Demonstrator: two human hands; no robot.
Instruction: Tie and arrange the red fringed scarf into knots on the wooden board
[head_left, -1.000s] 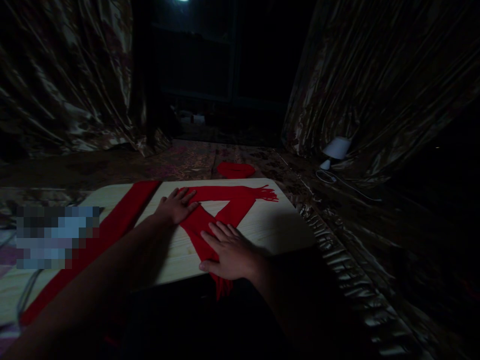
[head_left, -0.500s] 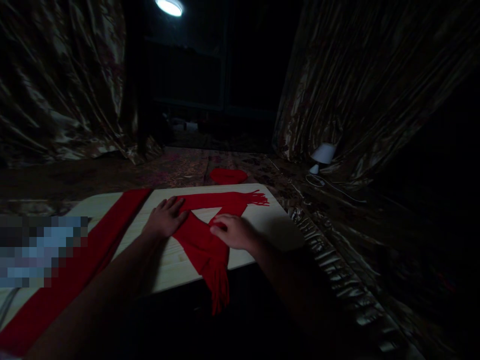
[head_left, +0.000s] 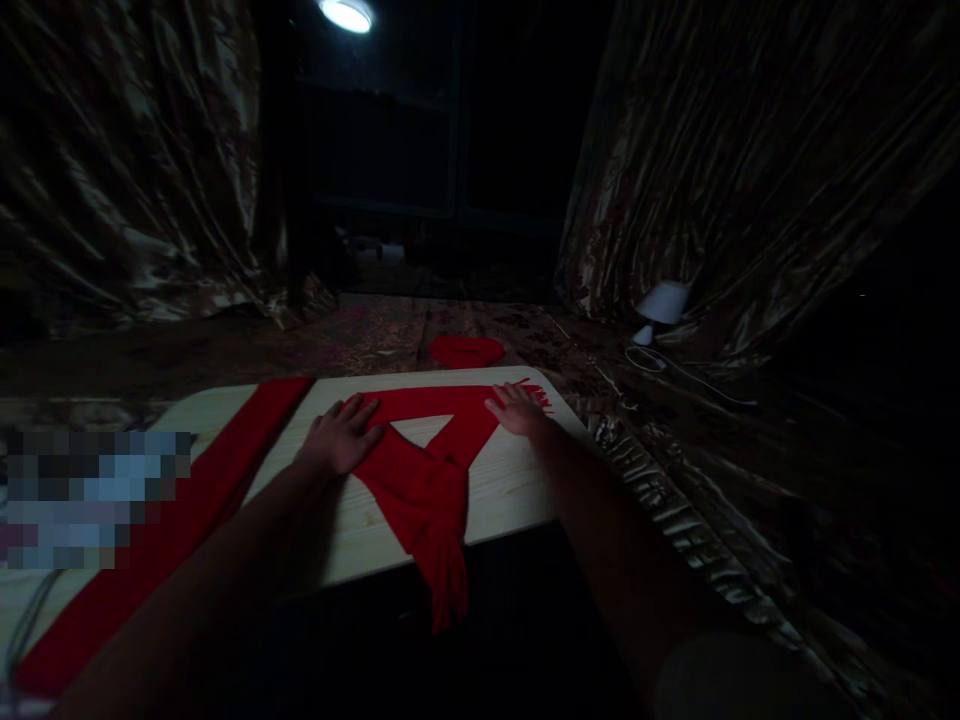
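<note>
A red fringed scarf (head_left: 412,490) lies folded in a triangle on a pale wooden tabletop (head_left: 510,490), one fringed end hanging over the near edge. My left hand (head_left: 341,435) rests on the scarf's left corner, fingers spread. At the far right corner, my right hand (head_left: 519,408) lies with fingers stretched out over the cloth close to its other fringe. Neither hand grips anything. Further left, a long red strip of cloth (head_left: 180,510) runs slantwise across the tabletop.
Beyond the table's far edge sits a red cloth item (head_left: 467,350). A small white lamp (head_left: 664,302) with its cord stands on the patterned cover at the right. Long curtains (head_left: 675,150) hang on both sides of a dark window. A blurred-out patch (head_left: 97,500) covers something at left.
My right hand has moved from the scarf's crossing up and right to its far fringed corner, and its fingers have straightened. My left hand stays on the left corner. The view shifted slightly.
</note>
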